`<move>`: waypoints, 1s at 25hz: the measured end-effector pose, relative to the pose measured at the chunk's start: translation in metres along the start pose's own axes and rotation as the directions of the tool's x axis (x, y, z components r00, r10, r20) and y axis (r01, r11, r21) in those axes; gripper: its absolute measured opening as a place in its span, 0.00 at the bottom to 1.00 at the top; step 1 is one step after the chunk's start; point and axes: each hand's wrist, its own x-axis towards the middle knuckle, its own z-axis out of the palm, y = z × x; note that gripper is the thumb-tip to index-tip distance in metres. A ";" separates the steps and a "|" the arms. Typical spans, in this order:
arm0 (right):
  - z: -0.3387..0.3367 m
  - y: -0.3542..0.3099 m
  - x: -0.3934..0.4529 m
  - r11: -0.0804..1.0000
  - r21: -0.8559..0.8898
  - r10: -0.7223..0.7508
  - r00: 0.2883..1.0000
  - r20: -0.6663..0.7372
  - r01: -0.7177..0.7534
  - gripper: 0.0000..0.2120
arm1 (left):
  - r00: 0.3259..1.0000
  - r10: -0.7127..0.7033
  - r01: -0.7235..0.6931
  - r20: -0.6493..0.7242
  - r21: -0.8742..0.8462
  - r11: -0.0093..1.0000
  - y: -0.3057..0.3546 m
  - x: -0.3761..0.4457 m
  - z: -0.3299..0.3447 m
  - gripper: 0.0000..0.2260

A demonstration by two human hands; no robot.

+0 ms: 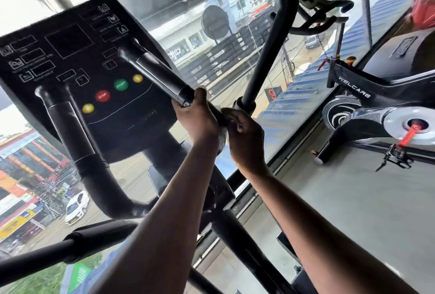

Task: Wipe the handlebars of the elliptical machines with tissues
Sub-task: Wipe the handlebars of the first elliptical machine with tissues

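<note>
Gripping handlebar [162, 77], hands [197, 114] with tissue [222, 138]

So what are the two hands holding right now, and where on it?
Left hand grips the black fixed handlebar at its lower end. Right hand pinches a crumpled white tissue against the bar.

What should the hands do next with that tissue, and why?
Probably slide the tissue up the right handlebar toward the console. Both hands, left hand and right hand, grip the tissue at the bar's lower end, so the grip above looks not yet covered.
</note>
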 end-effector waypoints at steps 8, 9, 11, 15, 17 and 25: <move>0.002 0.026 -0.003 0.979 0.046 0.200 0.978 -0.055 -0.198 0.01 | 0.984 -0.073 0.078 0.162 -0.027 0.997 -0.012 -0.006 -0.004 0.11; 0.006 0.029 -0.007 0.965 0.106 0.249 0.967 -0.060 -0.241 0.02 | 0.978 -0.077 0.084 0.195 -0.029 0.996 -0.012 -0.006 -0.004 0.12; 0.017 0.041 -0.017 0.921 0.159 0.363 0.931 -0.028 -0.355 0.05 | 0.966 -0.076 0.088 0.248 -0.035 0.996 -0.017 -0.005 -0.007 0.12; 0.030 0.040 -0.030 0.911 0.233 0.370 0.924 -0.093 -0.341 0.09 | 0.939 -0.051 0.065 0.339 -0.030 0.997 -0.023 -0.002 -0.012 0.11; 0.033 0.041 -0.035 0.952 0.241 0.226 0.966 -0.125 -0.191 0.09 | 0.925 -0.024 0.039 0.380 -0.031 0.999 -0.026 0.001 -0.013 0.10; 0.036 0.044 -0.037 0.956 0.235 0.213 0.966 -0.146 -0.176 0.10 | 0.900 0.045 -0.019 0.433 -0.064 0.998 -0.034 0.006 -0.015 0.11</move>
